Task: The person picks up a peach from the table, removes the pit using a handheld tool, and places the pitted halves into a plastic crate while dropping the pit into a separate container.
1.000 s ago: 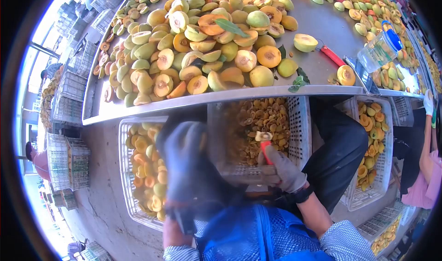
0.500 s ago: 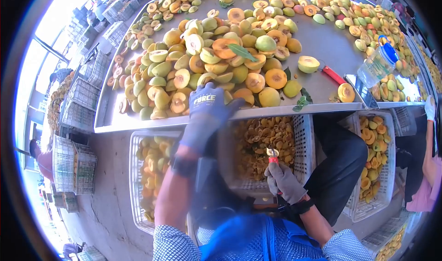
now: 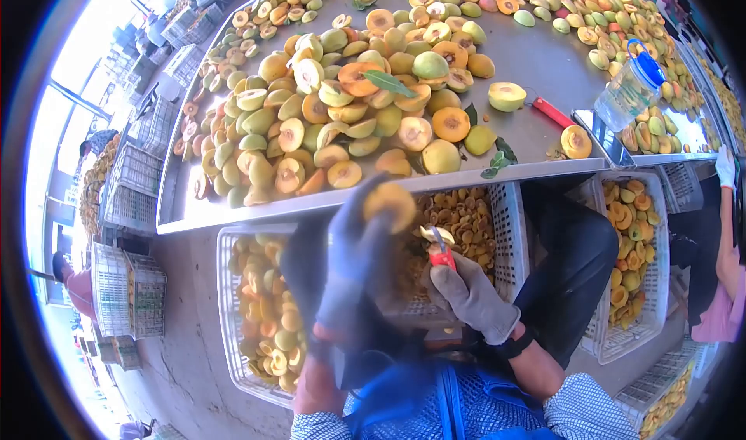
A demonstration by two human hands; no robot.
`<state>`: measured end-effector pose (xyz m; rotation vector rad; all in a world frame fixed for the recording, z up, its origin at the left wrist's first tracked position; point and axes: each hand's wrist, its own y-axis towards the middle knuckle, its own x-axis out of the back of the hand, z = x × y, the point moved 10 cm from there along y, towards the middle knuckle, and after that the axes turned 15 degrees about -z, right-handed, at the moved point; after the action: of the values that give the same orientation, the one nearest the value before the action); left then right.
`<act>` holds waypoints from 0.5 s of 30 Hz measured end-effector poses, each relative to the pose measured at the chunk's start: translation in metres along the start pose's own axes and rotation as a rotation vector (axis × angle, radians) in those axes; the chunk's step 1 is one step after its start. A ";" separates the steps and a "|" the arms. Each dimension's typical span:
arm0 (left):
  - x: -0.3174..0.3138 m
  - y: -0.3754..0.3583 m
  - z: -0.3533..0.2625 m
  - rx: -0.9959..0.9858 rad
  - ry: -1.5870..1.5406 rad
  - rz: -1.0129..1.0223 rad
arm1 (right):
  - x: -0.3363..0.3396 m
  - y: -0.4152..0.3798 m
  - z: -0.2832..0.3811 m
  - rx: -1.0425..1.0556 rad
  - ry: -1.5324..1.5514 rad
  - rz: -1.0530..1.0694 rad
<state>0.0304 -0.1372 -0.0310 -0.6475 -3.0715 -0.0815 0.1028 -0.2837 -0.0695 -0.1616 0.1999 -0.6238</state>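
Note:
A halved yellow-orange fruit (image 3: 391, 205) is in my gloved left hand (image 3: 353, 242), just below the metal table's front edge; hand and fruit are blurred by motion. My right hand (image 3: 468, 291), in a grey glove, is closed on a red-handled tool (image 3: 441, 257). A pale yellow-green piece of fruit (image 3: 437, 234) sits at the tool's metal end. Both hands are over a crate (image 3: 509, 230) of small brown-orange pieces. Beyond them, a heap of halved fruits (image 3: 334, 106) with a green leaf on top lies on the metal table (image 3: 536, 71).
Another red-handled tool (image 3: 553, 113), a phone-like flat object (image 3: 603, 139) and a blue-lidded clear jar (image 3: 631, 94) stand or lie at the table's right. Crates of fruit flank my legs: left crate (image 3: 225, 308), right crate (image 3: 660, 285). A co-worker's gloved hand (image 3: 725, 166) is at far right.
My left hand has come back from the heap to below the table edge, now with a halved fruit. My right hand has risen slightly leftward with the tool.

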 end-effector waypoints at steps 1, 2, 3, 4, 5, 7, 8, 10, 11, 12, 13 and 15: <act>-0.007 -0.011 0.000 0.021 0.023 0.014 | -0.009 -0.001 0.003 -0.061 0.072 0.067; -0.011 -0.021 0.008 0.081 -0.025 0.025 | -0.012 0.003 -0.002 -0.034 0.099 0.092; -0.015 -0.029 0.015 0.137 -0.076 0.036 | -0.012 0.006 -0.004 -0.036 0.096 0.094; -0.018 -0.034 0.013 0.131 -0.136 0.001 | -0.011 0.007 -0.017 -0.154 0.081 0.094; -0.020 -0.036 0.016 0.132 -0.140 0.000 | -0.010 0.005 -0.031 -0.273 0.066 0.093; -0.018 -0.035 0.040 0.253 -0.305 -0.051 | -0.011 0.004 -0.036 -0.206 0.056 0.057; -0.015 -0.032 0.039 0.096 -0.093 -0.037 | -0.009 0.004 -0.037 -0.137 0.050 0.018; -0.016 -0.032 0.060 0.191 -0.144 -0.033 | -0.002 0.009 -0.031 0.194 -0.161 -0.080; -0.017 -0.035 0.069 0.286 -0.193 -0.029 | -0.002 0.002 -0.005 0.526 -0.369 -0.175; -0.016 -0.036 0.069 0.289 -0.192 -0.031 | -0.001 0.000 -0.003 0.523 -0.369 -0.174; -0.014 -0.036 0.068 0.298 -0.146 -0.039 | 0.006 0.001 -0.005 0.436 -0.397 -0.215; -0.012 -0.035 0.067 0.310 -0.101 -0.052 | 0.018 0.002 0.000 0.345 -0.425 -0.251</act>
<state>0.0273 -0.1708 -0.1003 -0.5699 -3.0944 0.4309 0.1186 -0.2929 -0.0724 0.0179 -0.3434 -0.8474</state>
